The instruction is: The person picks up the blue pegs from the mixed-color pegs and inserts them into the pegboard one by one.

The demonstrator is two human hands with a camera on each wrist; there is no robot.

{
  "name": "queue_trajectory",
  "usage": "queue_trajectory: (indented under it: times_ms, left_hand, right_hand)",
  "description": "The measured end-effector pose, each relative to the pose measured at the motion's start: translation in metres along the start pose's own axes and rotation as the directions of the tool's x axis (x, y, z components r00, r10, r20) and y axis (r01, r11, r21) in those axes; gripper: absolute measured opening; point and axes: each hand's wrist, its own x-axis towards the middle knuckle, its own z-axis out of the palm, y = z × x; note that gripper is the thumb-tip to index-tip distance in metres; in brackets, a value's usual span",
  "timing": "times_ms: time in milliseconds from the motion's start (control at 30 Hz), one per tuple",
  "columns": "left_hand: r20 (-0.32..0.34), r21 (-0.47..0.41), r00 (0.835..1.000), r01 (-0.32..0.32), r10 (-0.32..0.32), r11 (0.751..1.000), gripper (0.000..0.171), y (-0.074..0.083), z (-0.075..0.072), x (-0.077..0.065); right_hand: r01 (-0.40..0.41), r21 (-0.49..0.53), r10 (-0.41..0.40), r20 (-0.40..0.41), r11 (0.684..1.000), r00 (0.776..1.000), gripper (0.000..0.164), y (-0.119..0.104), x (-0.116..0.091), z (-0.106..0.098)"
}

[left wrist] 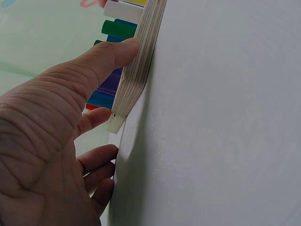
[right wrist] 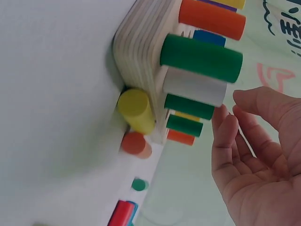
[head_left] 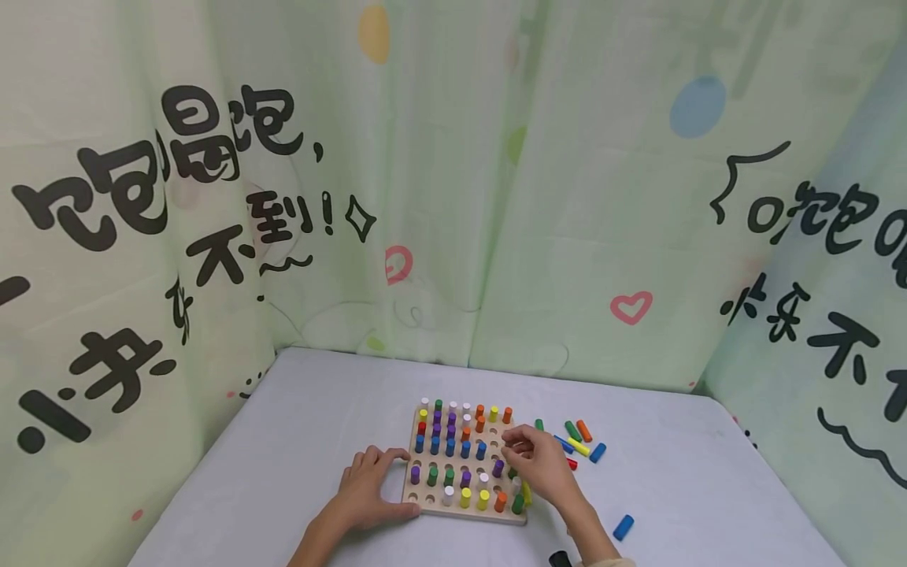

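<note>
A wooden pegboard (head_left: 492,515) lies on the table, its round holes partly filled with upright colored pegs. My left hand (head_left: 363,490) holds the board's near left corner between thumb and index finger; in the left wrist view, the thumb (left wrist: 127,51) presses along the layered edge while the other fingers stay off it. Over the board's right side hovers my right hand (head_left: 540,463), fingers loosely bent. Nothing shows between its thumb and fingertips in the right wrist view, where a white peg (right wrist: 195,87) and a green peg (right wrist: 202,57) stand nearby in the board.
Loose pegs lie right of the board, among them a yellow peg (head_left: 579,446), an orange peg (head_left: 584,430) and a blue peg (head_left: 598,452). Another blue peg (head_left: 623,528) lies nearer me. A black object (head_left: 560,559) shows at the bottom edge. Printed curtains (head_left: 439,315) surround the table.
</note>
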Motion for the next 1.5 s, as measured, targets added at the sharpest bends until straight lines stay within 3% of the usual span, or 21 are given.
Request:
queue_trajectory:
  times_ms: [333,867,1500]
  left_hand:
    - [-0.005,0.002,1.0,0.005,-0.005,1.0,0.079,0.0,0.0,-0.001]
    - [-0.007,-0.01,1.0,-0.006,0.006,1.0,0.08,-0.001,0.001,-0.001]
    - [0.0,-0.016,1.0,0.004,-0.004,1.0,0.079,0.001,0.001,-0.001]
  right_hand:
    - [-0.056,-0.019,0.055,-0.04,0.998,0.998,0.016,0.013,-0.004,-0.018]
    - [-0.06,-0.104,0.049,-0.101,0.993,0.994,0.019,0.045,-0.005,-0.045]
    - [-0.133,-0.154,0.115,-0.117,0.979,0.986,0.02,0.075,0.007,-0.054]
